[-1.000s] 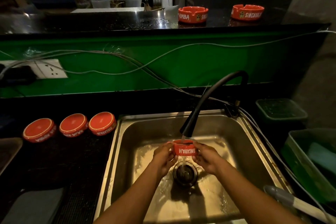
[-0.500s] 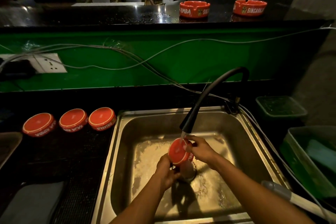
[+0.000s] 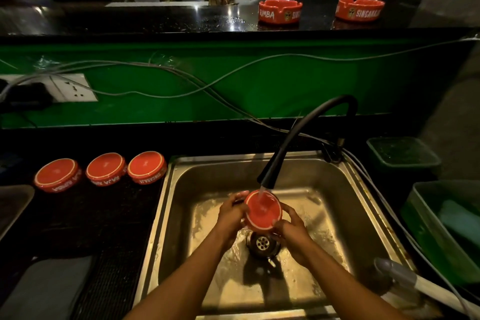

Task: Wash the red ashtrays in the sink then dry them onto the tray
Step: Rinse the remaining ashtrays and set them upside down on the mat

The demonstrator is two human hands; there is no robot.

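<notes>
Six ashtrays counted in all. Largest first: steel sink [image 3: 181,228] filling the lower middle, wet across its floor, drain [image 3: 262,242] at centre. Black tap [image 3: 306,135] arching in from 1 o'clock of the basin, water running from its spout. Grey tray [image 3: 11,205] just showing at 9 o'clock of the sink, at the picture's left edge. Green tubs [image 3: 415,215] at 3 o'clock. Three upturned ashtrays [image 3: 104,169] lined on the dark counter at 10 o'clock, apparently washed and draining; two upright ashtrays [image 3: 280,11] well apart on the far bar at 12 o'clock, seemingly waiting. Held ashtray [image 3: 263,212] over the drain, flat base up and tilted toward the camera, directly under the stream. Left hand [image 3: 230,215] curled round its left rim, right hand [image 3: 291,231] curled round the lower right rim, both gripping firmly. Judged step: rinsing the underside, mid-wash. Next likely needed: turn to flush the bowl, shake off water, then carry toward 9 o'clock, keeping a firm hold since wet glaze probably slips.
</notes>
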